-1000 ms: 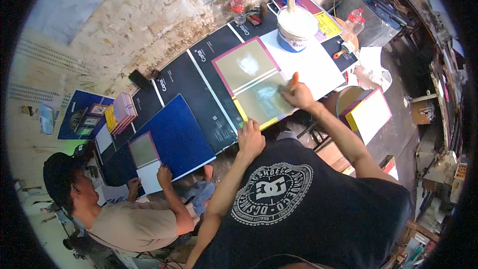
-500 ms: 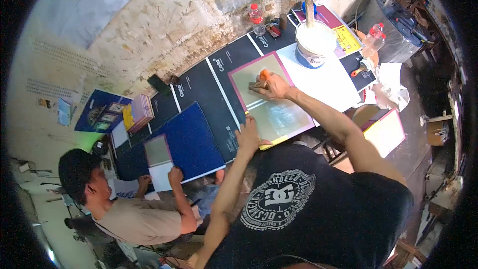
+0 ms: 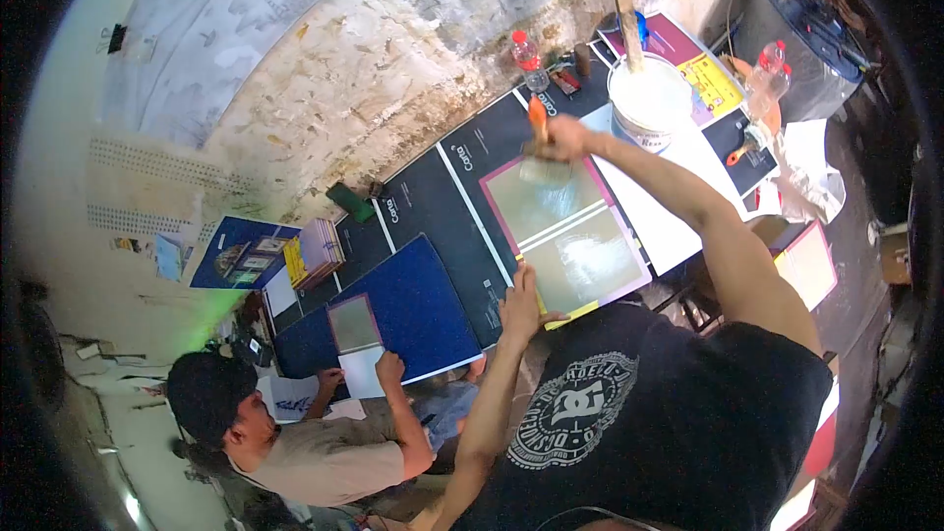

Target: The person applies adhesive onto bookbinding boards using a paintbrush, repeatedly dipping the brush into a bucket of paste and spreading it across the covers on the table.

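Observation:
My right hand [image 3: 566, 139] is closed round a brush [image 3: 538, 116] with an orange handle, its wide bristles against the upper panel of a pink-edged board [image 3: 587, 261]. That board has two grey-beige panels split by white strips, and both look shiny. At its lower left corner rests my left hand [image 3: 521, 306], thumb and fingers apart, beside a yellow edge strip. Right of the brush, a white bucket [image 3: 644, 103] with a wooden stick in it stands on a white sheet [image 3: 678, 202].
On the left a co-worker [image 3: 324, 447] handles a small board [image 3: 352, 324] on a blue panel [image 3: 413, 295]. Stacked boards [image 3: 321, 251] stand beyond. A bottle [image 3: 528, 61] is near the wall; a second brush [image 3: 749, 143] and crumpled paper [image 3: 814, 172] lie at right.
The view has shifted. My right hand has moved the brush toward the board's upper edge, and the handle now points up. The upper panel shows more sheen. My left hand stays at the corner.

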Demonstrator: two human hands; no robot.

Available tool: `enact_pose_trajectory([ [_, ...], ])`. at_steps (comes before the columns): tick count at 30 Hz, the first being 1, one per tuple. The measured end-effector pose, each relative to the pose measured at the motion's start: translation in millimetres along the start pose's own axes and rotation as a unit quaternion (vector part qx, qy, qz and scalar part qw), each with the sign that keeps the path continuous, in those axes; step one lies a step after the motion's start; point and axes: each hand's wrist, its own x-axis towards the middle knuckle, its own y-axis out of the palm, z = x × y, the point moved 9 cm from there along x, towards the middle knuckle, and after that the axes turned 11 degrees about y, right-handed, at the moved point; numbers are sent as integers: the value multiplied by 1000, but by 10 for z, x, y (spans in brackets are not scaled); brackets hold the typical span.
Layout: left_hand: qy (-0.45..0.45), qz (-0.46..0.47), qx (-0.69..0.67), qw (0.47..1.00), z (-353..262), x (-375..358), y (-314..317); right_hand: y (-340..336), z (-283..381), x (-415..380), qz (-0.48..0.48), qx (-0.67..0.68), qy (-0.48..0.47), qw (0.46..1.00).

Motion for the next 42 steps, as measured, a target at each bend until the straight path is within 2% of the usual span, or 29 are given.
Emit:
enact_pose_trajectory([
  [2, -1, -4, -17, 1000, -22, -25, 21, -428, -404, 138, -61, -6, 92, 994],
  [4, -8, 3, -20, 1000, -24, 2, -59, -737, -369, 98, -120, -33, 71, 990],
  [5, -15, 16, -16, 1000, -32, -7, -76, -781, -191, 15, -200, -84, 22, 976],
  [6, -21, 27, -15, 999, -57, 16, -87, -668, -204, -33, -215, -4, 26, 976],
  [8, -19, 15, -28, 999, -62, 5, -97, -349, 27, -215, -98, 55, -24, 993],
  [9, -19, 11, -34, 999, -56, -8, -90, -297, 126, -377, -54, 47, -5, 997],
  [12, 18, -23, -30, 999, -43, -25, -54, -558, -435, -552, -147, 31, 107, 983],
  [13, 16, -22, -31, 999, -29, -19, -55, -675, -543, -588, -202, -12, 132, 970],
  [14, 15, -21, -33, 999, -20, -13, -61, -652, -581, -587, -229, 14, 145, 963],
  [16, 14, -18, -33, 999, -24, -26, -38, -448, -417, -716, -274, 66, 175, 944],
  [17, 15, -17, -29, 999, 0, -9, -15, -351, -130, -852, -332, 147, 143, 921],
  [18, 17, -16, -25, 999, 6, -4, -3, -50, 39, -881, -314, 181, 93, 927],
  [19, 3, -5, -16, 1000, -12, -14, -23, 140, 313, -956, -237, 149, 120, 952],
  [20, 7, -16, -25, 1000, -26, -9, -28, 210, 594, -1100, -176, 178, 124, 960],
  [22, 15, -33, -41, 999, -27, -69, -38, 529, 65, -1226, -221, 104, 99, 965],
  [24, 24, -39, -49, 998, -12, -92, -27, 212, -587, -1459, -240, 158, 274, 918],
  [25, 27, -48, -56, 997, -13, -77, -16, -118, -670, -1539, -244, 113, 283, 921],
  [26, 30, -50, -64, 996, 1, -105, 15, -391, -630, -1644, -246, 70, 292, 921],
  [29, 51, -62, -82, 993, 41, -35, 49, -628, -116, -1787, -274, 137, 309, 900],
  [31, 63, -65, -80, 993, 71, -53, 76, -74, 169, -1658, -318, 212, 195, 903],
  [32, 64, -69, -82, 992, 75, -86, 76, 208, 307, -1601, -310, 154, 209, 915],
  [33, 69, -74, -83, 991, 75, -79, 66, 275, 705, -1641, -241, 230, 223, 916],
  [34, 74, -78, -84, 991, 37, -74, 18, 514, 715, -1626, -208, 120, 226, 944],
  [36, 60, -53, -58, 995, 32, -107, 2, 621, 156, -1796, -183, 109, 330, 920],
  [39, 70, -61, -82, 992, 72, -129, 82, -103, -249, -2281, -254, 96, 372, 888],
  [42, 109, -101, -102, 984, 88, -135, 94, -319, -176, -2478, -293, 80, 379, 874],
])
